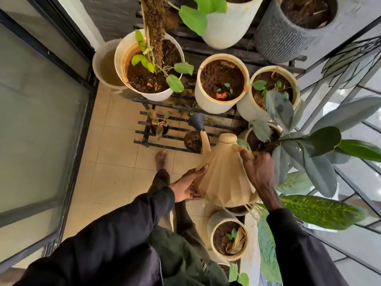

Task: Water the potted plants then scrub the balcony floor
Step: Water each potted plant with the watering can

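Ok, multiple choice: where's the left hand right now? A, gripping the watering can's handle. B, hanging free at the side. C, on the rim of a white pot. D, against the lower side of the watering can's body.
D: the left hand lies against the lower side of the beige watering can, while the right hand grips the handle.

Beige faceted watering can, grey rose, cream ribbed pot
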Tool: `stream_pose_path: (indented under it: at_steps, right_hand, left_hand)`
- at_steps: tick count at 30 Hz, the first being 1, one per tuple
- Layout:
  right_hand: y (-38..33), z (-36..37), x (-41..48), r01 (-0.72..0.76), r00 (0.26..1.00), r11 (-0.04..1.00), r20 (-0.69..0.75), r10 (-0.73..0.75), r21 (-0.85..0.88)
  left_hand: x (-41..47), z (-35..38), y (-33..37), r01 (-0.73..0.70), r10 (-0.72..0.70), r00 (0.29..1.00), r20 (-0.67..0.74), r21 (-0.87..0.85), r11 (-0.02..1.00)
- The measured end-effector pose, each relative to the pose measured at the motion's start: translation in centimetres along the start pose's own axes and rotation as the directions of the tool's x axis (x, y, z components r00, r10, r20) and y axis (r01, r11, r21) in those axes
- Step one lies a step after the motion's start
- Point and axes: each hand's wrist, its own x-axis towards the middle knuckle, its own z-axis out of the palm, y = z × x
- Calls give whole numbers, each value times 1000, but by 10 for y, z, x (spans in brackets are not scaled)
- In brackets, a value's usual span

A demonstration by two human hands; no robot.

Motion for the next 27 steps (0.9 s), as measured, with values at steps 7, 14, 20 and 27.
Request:
stream_pose_path:
  at_steps: [7,14,20,27]
  right_hand:
    - [-14,4,8,-41,999,999,30,42,-14]
    - [-10,18,15,-59,997,998,50,61,-26]
    - [-3,27,19,-57,997,998,56,58,-20]
    - [1,31,22,-27,998,1000,56,28,-13]
  left_hand:
    - [10,-2,-3,2,-2,1000,20,27,1000]
    - [22,-10,-5,34,-34,999,1,25,999]
    - [32,-15,-11,35,-36,999,6,37,999]
    - [36,-17,-13,23,-23,1000,7,48,999]
